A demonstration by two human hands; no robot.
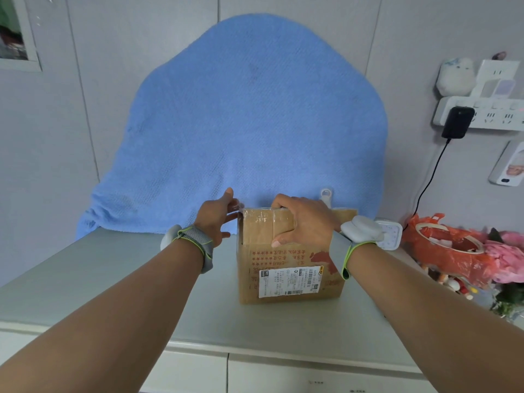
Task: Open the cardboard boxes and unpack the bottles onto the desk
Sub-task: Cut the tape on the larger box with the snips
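Observation:
A brown cardboard box (286,268) with red print and a white shipping label stands on the grey desk (113,285), its top taped closed. My right hand (303,222) grips the box's top edge, fingers curled over the far side and thumb on the front face. My left hand (218,219) is at the box's upper left corner, where its fingers pinch a loose end of clear tape. No bottles are visible.
A blue towel (243,131) hangs on the wall behind the desk. To the right lie a red plastic bag (442,251), pink flowers (507,259) and a small white device (391,234). A power strip with a black charger (458,121) is on the wall.

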